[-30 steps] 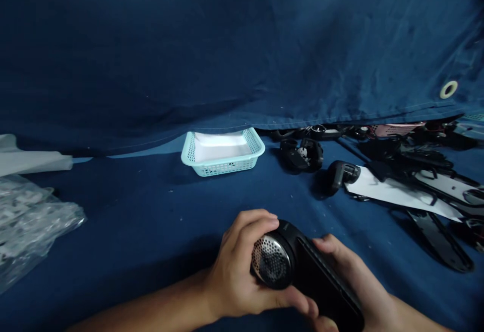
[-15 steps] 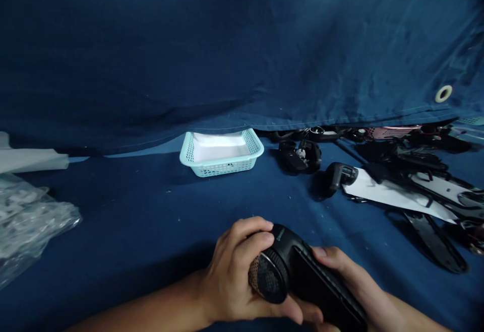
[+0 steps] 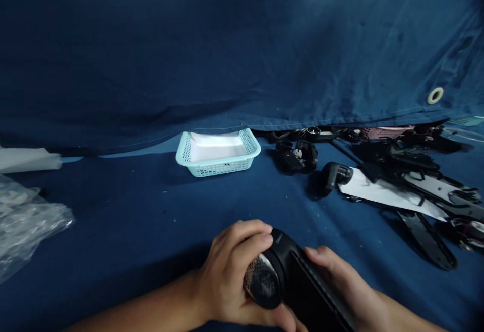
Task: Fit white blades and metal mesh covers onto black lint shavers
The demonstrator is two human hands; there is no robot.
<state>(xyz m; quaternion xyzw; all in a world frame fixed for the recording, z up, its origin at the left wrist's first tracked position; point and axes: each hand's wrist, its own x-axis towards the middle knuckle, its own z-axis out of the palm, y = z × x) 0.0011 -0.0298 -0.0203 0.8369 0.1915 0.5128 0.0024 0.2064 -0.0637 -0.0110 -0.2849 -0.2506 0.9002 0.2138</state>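
black handheld device with a round perforated metal head (image 3: 298,279): held in both hands, low centre, just above the blue cloth work surface (image 3: 132,206).
- left hand (image 3: 227,276): clenched round the head end, fingers curled over the top rim, thumb beneath. The mesh face shows between them.
- right hand (image 3: 342,284): wraps the long body from the far side, fingers along its upper edge.
- Reads as a two-point brace: right carries the body, left fixes the head so it can't turn. Neither hand is free.

Counts: 1 device, 2 hands on it.

Ahead of the left hand, well apart: 1 mint-green plastic lattice basket (image 3: 217,170), lined with 1 white sheet (image 3: 215,146). It sits at the hem of the hanging blue drape (image 3: 264,45), likely parked clear of the hands.

Far out to the left of the left hand: 1 crumpled clear plastic bag (image 3: 26,226), contents unreadable.

Ahead and right of the right hand:
- heap of loose black plastic parts (image 3: 412,163), overlapping, can't count
- 1 white paper sheet (image 3: 385,193) under some of them
- 2 separate pieces on the side nearest the hands: black clamp-like part (image 3: 297,155) and black stubby elbow part (image 3: 335,176)

1 metal eyelet (image 3: 434,95) in the drape.
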